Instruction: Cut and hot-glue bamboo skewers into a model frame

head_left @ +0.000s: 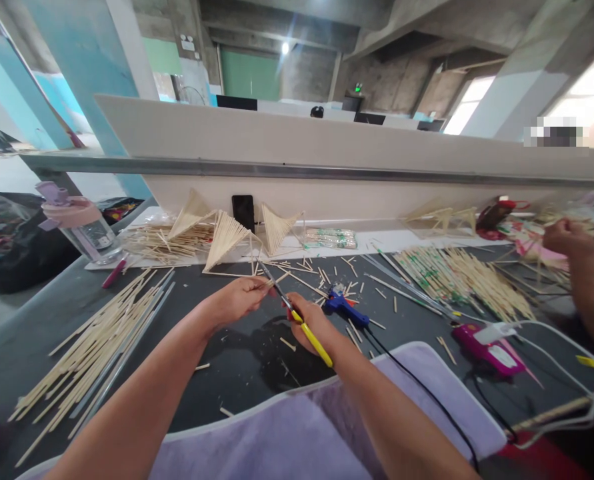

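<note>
My left hand (241,298) is closed in a pinch on a thin wooden stick (271,283), most of it hidden by the fingers. In my right hand (307,317) is a pair of long-nosed pliers with yellow handles (317,343). Their dark metal jaws point up and left, right beside the stick and my left fingertips. Just beyond both hands stands a fan-shaped stick model (227,239), with a similar model (279,229) to its right. A blue glue gun (347,308) lies to the right of my right hand, among short cut sticks.
Long sticks (101,340) are spread at left, near a water bottle (84,230) and a pink pen (115,272). A phone (243,212) leans on the white partition (327,143). At right are more sticks (461,280), a magenta device (487,350) with cables, and another person's hand (571,239).
</note>
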Demonstrator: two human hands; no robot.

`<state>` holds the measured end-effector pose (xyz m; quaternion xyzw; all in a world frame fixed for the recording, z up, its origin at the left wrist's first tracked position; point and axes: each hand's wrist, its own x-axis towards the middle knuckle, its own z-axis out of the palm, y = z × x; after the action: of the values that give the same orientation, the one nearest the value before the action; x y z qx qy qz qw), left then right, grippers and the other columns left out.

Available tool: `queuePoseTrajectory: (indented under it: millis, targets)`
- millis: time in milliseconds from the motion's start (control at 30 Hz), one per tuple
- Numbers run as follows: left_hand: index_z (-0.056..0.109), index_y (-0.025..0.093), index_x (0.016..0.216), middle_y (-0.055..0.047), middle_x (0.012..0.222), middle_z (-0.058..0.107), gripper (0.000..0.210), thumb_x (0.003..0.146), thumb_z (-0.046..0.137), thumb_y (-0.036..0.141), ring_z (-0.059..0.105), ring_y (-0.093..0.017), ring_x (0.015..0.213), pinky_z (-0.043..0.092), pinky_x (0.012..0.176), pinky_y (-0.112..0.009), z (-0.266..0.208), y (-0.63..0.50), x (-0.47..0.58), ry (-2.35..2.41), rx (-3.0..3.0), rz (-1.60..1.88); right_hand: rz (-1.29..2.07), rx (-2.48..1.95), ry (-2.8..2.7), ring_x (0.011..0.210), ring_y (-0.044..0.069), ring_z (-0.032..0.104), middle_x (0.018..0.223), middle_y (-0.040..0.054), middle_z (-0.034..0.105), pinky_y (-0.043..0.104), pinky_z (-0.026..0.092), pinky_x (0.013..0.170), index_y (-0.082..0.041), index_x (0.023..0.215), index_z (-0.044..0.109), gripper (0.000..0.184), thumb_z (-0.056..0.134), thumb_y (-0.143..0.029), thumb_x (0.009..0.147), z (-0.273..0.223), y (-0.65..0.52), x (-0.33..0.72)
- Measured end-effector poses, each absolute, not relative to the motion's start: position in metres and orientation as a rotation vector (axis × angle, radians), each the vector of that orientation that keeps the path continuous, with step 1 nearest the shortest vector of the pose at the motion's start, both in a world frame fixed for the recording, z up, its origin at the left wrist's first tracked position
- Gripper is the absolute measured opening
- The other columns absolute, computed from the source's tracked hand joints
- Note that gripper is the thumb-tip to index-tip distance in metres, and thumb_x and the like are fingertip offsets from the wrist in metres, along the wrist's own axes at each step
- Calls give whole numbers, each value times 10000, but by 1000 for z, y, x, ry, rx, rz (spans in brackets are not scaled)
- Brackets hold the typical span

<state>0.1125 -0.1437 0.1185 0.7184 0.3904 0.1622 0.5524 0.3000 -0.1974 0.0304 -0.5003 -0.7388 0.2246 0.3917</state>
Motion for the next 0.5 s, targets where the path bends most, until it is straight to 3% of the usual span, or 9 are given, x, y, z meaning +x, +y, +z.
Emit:
queuePoseTrajectory:
  millis: [233, 500]
  targets:
    - [576, 144, 863, 70, 495, 292, 290, 786, 454, 396, 258, -59, 412, 180, 392, -168, 117, -144, 115, 955, 1746, 442, 621, -1277, -1860, 601, 107, 482, 714, -35, 511, 198, 372, 546, -219, 980, 493, 490, 386, -33, 539, 28, -195, 298]
    - [600, 146, 918, 61, 509, 322, 319, 774, 468, 398, 257, -59, 423, 172, 391, -167, 120, -146, 116, 964, 1717, 399, 692, -1317, -1855, 656, 112, 505, 783, -14, 539, 211, 397, 608, -214, 1037, 479, 533, 402, -25, 544, 42, -205, 295]
